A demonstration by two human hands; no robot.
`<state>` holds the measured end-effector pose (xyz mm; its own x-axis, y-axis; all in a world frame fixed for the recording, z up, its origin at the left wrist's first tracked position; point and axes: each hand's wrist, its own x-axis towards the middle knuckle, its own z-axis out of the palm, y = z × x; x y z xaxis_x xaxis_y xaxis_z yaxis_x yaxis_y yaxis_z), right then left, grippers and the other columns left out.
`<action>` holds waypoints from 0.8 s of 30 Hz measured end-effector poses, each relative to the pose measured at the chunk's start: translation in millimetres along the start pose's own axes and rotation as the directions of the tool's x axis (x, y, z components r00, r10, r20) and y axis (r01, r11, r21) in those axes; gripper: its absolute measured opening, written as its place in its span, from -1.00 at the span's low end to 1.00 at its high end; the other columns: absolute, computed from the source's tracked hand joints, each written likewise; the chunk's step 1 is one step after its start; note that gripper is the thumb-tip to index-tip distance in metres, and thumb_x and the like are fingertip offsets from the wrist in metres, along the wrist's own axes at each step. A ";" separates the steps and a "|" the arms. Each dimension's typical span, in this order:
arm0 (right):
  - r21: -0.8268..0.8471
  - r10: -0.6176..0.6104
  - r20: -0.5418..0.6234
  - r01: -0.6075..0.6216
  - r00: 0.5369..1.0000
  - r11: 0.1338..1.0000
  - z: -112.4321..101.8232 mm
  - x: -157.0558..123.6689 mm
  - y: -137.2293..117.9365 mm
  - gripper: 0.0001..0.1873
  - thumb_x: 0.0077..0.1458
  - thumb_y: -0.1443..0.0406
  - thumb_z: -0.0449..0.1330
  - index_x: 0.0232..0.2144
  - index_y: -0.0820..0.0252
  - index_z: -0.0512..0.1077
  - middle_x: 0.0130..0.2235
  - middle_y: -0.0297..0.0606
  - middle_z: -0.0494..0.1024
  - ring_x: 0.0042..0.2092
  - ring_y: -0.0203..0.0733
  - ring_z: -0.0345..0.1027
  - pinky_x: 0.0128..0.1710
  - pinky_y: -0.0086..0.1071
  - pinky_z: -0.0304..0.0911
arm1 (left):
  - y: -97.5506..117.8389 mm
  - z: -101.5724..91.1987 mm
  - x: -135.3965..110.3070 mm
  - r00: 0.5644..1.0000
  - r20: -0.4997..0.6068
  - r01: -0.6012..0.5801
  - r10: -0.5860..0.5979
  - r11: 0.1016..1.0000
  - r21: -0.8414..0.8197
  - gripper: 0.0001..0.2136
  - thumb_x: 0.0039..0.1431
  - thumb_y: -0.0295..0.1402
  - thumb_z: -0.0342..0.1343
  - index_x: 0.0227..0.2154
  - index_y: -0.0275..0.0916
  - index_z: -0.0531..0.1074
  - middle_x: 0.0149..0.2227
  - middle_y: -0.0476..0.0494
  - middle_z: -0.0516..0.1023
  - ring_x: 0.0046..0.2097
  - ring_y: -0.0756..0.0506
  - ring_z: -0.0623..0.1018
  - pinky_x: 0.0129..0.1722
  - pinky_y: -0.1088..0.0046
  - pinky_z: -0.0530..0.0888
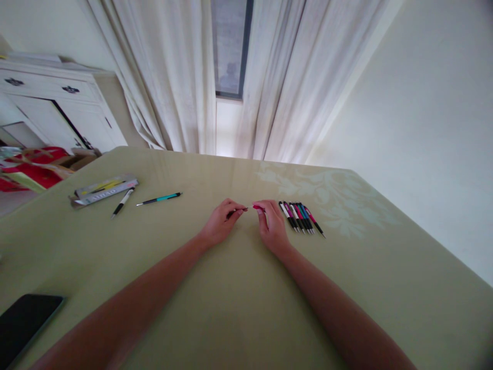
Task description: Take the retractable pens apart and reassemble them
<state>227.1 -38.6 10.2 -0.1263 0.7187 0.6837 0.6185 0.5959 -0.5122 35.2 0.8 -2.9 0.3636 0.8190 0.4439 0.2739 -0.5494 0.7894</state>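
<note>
Over the middle of the table, my left hand pinches the dark barrel of a pen, its tip side pointing right. Facing it, my right hand has its fingers closed on a pink pen part. A thin pale piece spans the small gap between the two parts; whether it is joined to both I cannot tell. Just right of my right hand lies a row of several pens with white, purple, pink and blue barrels and black grips. My fingers hide much of both held parts.
On the left lie a teal and black pen, a white and black pen and an open pen box. A dark phone rests at the near left. Red bags and a white cabinet stand beyond the table's left edge.
</note>
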 end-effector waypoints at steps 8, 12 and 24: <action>-0.096 -0.060 0.156 0.076 0.986 0.993 4.3 -2.6 1.2 -0.72 0.33 0.41 0.04 -0.04 0.11 0.49 -0.14 -0.13 0.51 -0.06 -0.04 0.35 0.01 -0.16 0.31 | 4.3 -0.9 -0.4 0.991 -0.086 0.090 -0.100 0.990 -0.112 -0.81 0.17 -0.24 0.28 -0.21 -0.22 0.56 -0.26 -0.13 0.61 -0.24 -0.09 0.58 -0.21 0.39 0.50; 0.025 -0.081 0.179 0.078 0.980 0.997 3.1 -2.7 0.0 -0.78 0.36 0.34 0.08 -0.01 0.09 0.45 -0.12 -0.17 0.56 -0.06 -0.09 0.40 0.00 -0.19 0.34 | 0.2 -2.5 0.6 0.983 -0.043 0.167 -0.179 0.964 -0.209 -0.77 0.19 -0.17 0.25 -0.36 -0.26 0.55 -0.43 -0.06 0.59 -0.39 -0.03 0.52 -0.37 0.47 0.43; 0.039 0.012 0.112 -0.017 0.994 0.999 1.5 -0.2 0.2 -0.87 0.33 0.24 0.18 -0.19 0.10 0.52 -0.20 -0.19 0.53 -0.15 -0.14 0.45 -0.09 -0.27 0.40 | -3.1 -5.3 1.2 0.980 -0.061 0.147 -0.189 0.896 -0.419 -0.74 -0.07 -0.24 0.45 -0.32 -0.24 0.63 -0.09 -0.23 0.60 -0.13 -0.13 0.62 -0.08 0.30 0.56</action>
<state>226.1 -38.1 9.2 -0.2050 0.7618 0.6145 0.5897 0.5972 -0.5436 30.1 4.3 -2.6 0.2503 0.9166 0.3119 -0.0739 -0.3031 0.9501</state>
